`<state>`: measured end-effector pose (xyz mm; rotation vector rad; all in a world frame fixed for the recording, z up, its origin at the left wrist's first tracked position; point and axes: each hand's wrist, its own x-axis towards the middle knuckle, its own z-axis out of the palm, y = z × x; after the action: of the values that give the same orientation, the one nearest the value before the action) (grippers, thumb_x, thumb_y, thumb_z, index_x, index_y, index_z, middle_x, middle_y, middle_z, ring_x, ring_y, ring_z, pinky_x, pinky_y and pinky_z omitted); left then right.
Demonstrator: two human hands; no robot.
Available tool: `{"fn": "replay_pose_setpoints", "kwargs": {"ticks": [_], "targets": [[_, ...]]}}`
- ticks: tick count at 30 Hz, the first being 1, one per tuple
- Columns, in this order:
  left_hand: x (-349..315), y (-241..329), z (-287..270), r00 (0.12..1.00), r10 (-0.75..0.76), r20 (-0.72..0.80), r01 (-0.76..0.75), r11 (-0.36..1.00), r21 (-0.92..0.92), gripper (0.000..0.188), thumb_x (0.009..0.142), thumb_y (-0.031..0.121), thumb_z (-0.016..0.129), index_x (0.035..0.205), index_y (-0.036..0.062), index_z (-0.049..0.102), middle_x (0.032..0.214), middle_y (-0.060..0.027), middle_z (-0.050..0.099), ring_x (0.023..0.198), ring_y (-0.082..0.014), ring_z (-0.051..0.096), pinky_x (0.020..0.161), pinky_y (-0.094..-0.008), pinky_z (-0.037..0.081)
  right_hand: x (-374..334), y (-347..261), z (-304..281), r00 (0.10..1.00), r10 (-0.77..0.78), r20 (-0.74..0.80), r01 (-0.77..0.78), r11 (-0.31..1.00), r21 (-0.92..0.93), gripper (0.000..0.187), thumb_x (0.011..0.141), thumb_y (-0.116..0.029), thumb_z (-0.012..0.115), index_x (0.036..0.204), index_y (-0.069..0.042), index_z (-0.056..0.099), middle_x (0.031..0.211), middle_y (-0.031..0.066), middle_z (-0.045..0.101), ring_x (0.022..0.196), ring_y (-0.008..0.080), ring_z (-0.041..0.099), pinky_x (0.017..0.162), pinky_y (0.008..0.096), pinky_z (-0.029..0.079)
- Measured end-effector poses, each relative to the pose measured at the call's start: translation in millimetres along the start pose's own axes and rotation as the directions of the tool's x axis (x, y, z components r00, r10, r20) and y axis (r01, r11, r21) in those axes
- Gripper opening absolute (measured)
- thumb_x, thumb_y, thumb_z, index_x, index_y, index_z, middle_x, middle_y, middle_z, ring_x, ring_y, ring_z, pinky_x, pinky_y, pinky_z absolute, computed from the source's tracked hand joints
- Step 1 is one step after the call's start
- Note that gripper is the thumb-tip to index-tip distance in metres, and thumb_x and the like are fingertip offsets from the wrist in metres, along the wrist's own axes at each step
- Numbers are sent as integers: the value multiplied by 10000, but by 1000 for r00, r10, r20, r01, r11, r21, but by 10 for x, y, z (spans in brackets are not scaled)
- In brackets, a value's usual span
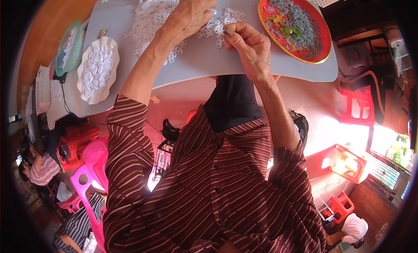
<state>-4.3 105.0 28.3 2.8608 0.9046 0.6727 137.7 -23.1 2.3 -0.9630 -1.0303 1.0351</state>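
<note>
My left hand (191, 15) is closed over a heap of small white plastic pieces (150, 18) on the grey table. At its fingertips shows a small white plastic piece (212, 11). My right hand (250, 46) pinches thumb against forefinger near the table's front edge. What it holds, if anything, is too small to make out. Between the hands lie several white flat pieces with holes (219, 29). To the right of my right hand stands a red tray (264, 23) with a yellow rim, filled with small grey slender metal parts (310, 28).
A white scalloped dish (115, 57) of round white pieces stands on the left of the grey table (196, 74). Beside it is a green basket (79, 40). Red stools (359, 107) and a pink chair (82, 183) stand around. Other people sit at the lower left and lower right.
</note>
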Motion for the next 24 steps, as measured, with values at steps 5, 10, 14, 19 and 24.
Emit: {"fn": "replay_pose_setpoints", "kwargs": {"ticks": [5,10,14,19,24], "targets": [[109,-143,108,991,76,109,-72,997,-38,189,807,123,550,980,70,605,813,-109,539,793,-290,504,750,-375,429,2,-9,13,1000,-7,-12,6,999,-47,139,870,-92,611,932,29,636,715,-13,574,648,48,505,603,191,438],[57,-6,45,930,-355,93,354,802,-480,177,834,149,569,977,63,630,837,-65,622,740,-156,526,695,-282,430,14,4,2,1000,-22,-18,21,999,-48,138,868,-98,614,929,23,638,709,-15,569,647,46,500,606,192,437],[-75,301,5,881,-470,59,231,318,-919,196,855,153,598,992,18,636,859,-19,637,744,-84,517,682,-212,427,21,9,-9,999,-46,4,46,999,3,148,875,-107,611,942,24,631,750,2,598,674,60,535,623,206,454],[-259,517,182,893,-445,-62,26,189,-982,193,890,102,573,1029,-27,610,863,-44,636,785,-98,601,715,-216,489,19,6,-4,999,-28,17,25,990,140,147,886,-107,595,958,17,628,819,41,637,706,87,581,634,223,476],[-355,597,151,893,-450,-19,80,200,-977,178,897,74,552,1046,-15,594,923,-35,614,862,-94,568,797,-235,482,16,-10,2,1000,-22,-7,23,977,213,145,891,-103,587,972,13,616,835,52,639,687,92,581,628,225,479]]}}
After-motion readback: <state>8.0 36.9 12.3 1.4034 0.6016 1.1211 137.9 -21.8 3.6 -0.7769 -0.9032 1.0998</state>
